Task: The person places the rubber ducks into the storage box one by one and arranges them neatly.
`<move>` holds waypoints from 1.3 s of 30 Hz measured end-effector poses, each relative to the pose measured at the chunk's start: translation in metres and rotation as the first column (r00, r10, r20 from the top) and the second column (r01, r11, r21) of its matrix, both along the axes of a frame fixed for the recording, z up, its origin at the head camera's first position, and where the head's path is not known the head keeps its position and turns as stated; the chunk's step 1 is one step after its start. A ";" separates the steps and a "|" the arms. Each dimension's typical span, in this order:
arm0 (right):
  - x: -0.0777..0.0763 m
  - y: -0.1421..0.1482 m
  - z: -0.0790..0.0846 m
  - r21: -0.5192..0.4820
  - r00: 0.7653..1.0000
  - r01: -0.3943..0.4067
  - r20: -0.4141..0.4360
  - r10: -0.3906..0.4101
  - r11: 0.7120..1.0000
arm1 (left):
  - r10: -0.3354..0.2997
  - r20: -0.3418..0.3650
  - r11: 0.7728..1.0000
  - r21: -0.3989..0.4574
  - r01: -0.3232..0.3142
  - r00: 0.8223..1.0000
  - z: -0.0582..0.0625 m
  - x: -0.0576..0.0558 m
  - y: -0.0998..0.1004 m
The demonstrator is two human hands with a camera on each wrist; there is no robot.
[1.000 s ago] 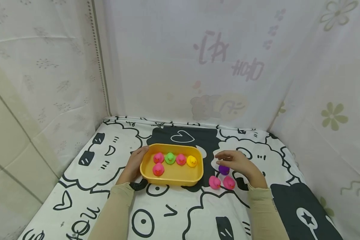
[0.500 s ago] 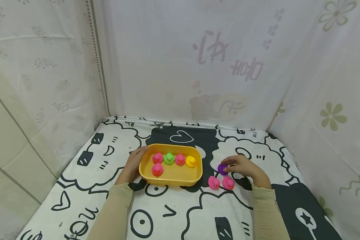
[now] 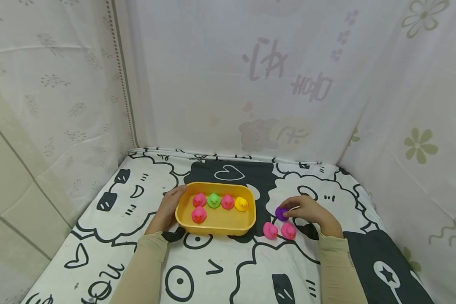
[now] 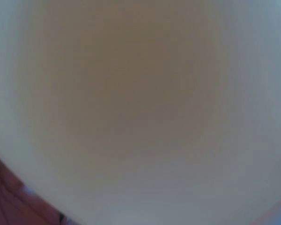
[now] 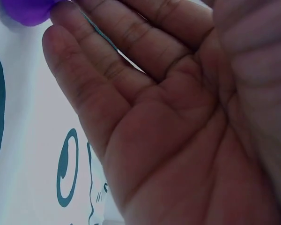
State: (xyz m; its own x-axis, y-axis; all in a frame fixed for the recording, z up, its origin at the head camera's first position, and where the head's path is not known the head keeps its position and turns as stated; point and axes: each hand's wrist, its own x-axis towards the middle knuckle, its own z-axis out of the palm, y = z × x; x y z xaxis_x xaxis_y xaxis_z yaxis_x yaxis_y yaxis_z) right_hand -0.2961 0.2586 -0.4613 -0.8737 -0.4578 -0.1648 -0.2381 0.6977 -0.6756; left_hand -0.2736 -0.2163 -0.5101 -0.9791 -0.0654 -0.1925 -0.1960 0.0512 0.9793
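Observation:
A purple rubber duck [image 3: 280, 214] stands on the cloth in the head view, and my right hand [image 3: 310, 212] pinches it between thumb and fingers. The right wrist view shows the palm, with part of the purple duck [image 5: 28, 10] at the fingertips. Two pink rubber ducks, one left [image 3: 270, 231] and one right [image 3: 288, 231], sit just nearer than it. My left hand [image 3: 169, 209] holds the left end of a yellow plastic basin [image 3: 222, 228]. Inside are three pink ducks, a green duck [image 3: 214, 200] and a yellow duck [image 3: 241, 204]. The left wrist view is blurred.
A black-and-white cartoon cloth [image 3: 213, 278] covers the surface under everything. Pale printed curtains [image 3: 197, 84] hang behind and at both sides. A dark wrist strap [image 3: 173, 235] shows below the left hand, close to the basin's near left corner.
My right hand has come down from above the purple duck and shifted slightly right, taking hold of it. The left hand keeps its grip on the basin. The view has drifted slightly.

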 end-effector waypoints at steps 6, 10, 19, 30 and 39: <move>-0.001 0.003 -0.002 -0.003 1.000 0.005 0.004 -0.005 1.000 | 0.008 0.010 1.000 0.006 -0.008 1.000 0.000 0.000 0.001; -0.002 0.003 -0.003 -0.004 1.000 0.005 -0.004 -0.005 1.000 | 0.014 0.013 1.000 0.013 -0.014 1.000 -0.001 0.000 0.001; -0.004 0.002 -0.002 0.009 0.999 0.007 -0.031 -0.006 1.000 | 0.007 0.006 1.000 0.001 -0.007 1.000 -0.002 -0.002 -0.001; -0.004 0.002 -0.004 -0.018 1.000 0.014 -0.023 -0.015 1.000 | 0.004 -0.004 1.000 -0.021 -0.004 1.000 -0.002 -0.002 -0.001; -0.002 0.001 -0.004 -0.068 1.000 0.006 -0.018 -0.007 0.998 | 0.005 0.003 1.000 -0.003 -0.005 1.000 -0.003 -0.001 0.000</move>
State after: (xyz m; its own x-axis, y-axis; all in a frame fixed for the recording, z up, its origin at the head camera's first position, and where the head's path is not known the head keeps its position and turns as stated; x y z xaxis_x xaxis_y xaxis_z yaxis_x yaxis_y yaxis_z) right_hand -0.2981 0.2598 -0.4651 -0.8794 -0.4614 -0.1174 -0.2463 0.6520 -0.7171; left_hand -0.2746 -0.2166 -0.5134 -0.9782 -0.0711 -0.1951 -0.1990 0.0532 0.9786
